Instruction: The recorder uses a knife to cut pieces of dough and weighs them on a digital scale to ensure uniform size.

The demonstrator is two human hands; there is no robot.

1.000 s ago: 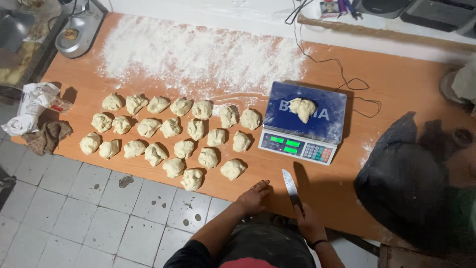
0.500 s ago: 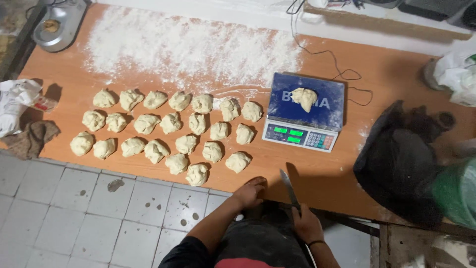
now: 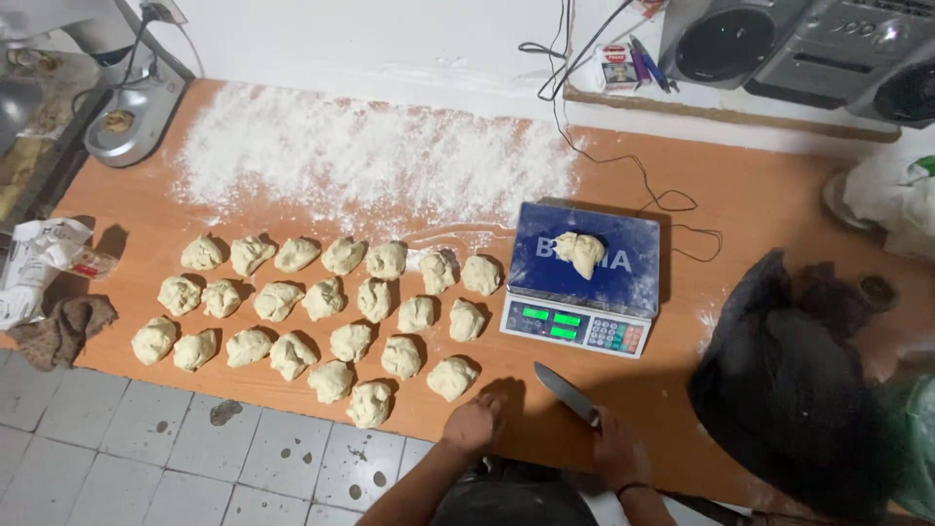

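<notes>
The long orange-brown wooden tabletop (image 3: 760, 195) carries everything here, with a wide patch of white flour (image 3: 370, 161) spread along its far side. In front of the flour lie three loose rows of pale rounded dough pieces (image 3: 321, 312), close together but mostly apart from one another. To the right of them stands the blue flat digital scale (image 3: 582, 278), and one small lump of dough (image 3: 581, 253) rests on the middle of its platform.

At the near edge, the right hand (image 3: 618, 450) is closed around the handle of a steel-bladed knife (image 3: 567, 394), whose blade points away toward the scale and lies low over the wood. The left hand (image 3: 474, 424) rests on the tabletop with its fingers curled loosely, holding nothing, just beside the nearest dough piece (image 3: 453, 378).

To portion well, I think the blade should stay pointed away from the left hand, and the lump on the scale should sit centred so the reading is true.
</notes>
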